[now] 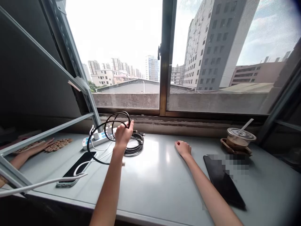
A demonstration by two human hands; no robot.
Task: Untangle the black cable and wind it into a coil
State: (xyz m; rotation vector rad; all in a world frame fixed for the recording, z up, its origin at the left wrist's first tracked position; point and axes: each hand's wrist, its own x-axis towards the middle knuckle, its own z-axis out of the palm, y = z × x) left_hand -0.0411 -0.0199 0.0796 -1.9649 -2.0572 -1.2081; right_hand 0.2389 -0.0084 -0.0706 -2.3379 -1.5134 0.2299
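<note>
Sloping down leftward, looped black cable point(87, 142) hangs from the clamped left hand point(123, 135); the right hand point(184, 148) rests fisted.

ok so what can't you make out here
Head view:
- grip of the left hand on the black cable: mostly hidden by the hand's back
- coiled cable: partly behind the left wrist
- dark tablet: upper right edge masked by pixel blocks
- white cable: one end cut off by the left edge

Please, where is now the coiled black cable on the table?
In the head view, the coiled black cable lies left of centre, just right of the left hand; the white power strip is farther left.
</note>
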